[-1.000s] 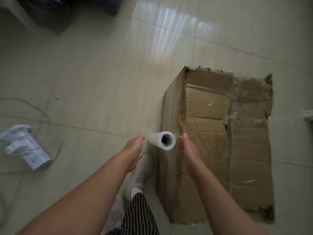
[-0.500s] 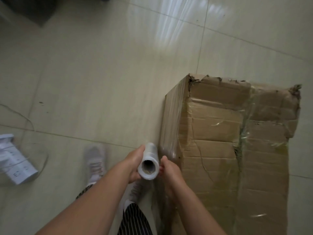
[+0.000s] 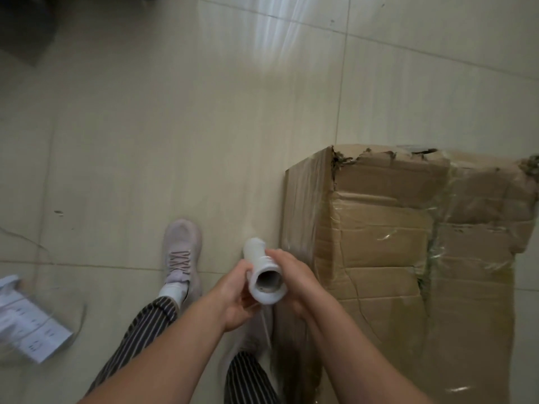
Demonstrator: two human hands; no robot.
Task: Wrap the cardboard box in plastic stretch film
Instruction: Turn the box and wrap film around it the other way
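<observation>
A roll of plastic stretch film [image 3: 261, 265] is held in both hands above a tiled floor [image 3: 175, 126], just beside the near left corner of a cardboard box [image 3: 379, 287]. The roll is pointed away from the camera, with the hollow core at its near end turned towards the lens. The left hand [image 3: 233, 298] is wrapped round the near end from the left, fingers curled beneath it and thumb laid along its side. The right hand [image 3: 297, 279] is closed round the same end from the right, its fingers bent over the top of the roll. Below the roll a pale, blurred sheet of film is glimpsed against the box's left wall.

The box is stood on the floor at the right of the picture, its top flaps torn and ragged along the far edge. Glossy, wrinkled film [image 3: 385, 237] is seen stretched over its top and left side.

A pale laced shoe [image 3: 182, 252] is planted on the tiles left of the roll, with a black-and-white striped trouser leg [image 3: 140, 333] above it. A white power strip [image 3: 32, 333], blurred, is seen lying at the left edge, well apart from the box.
</observation>
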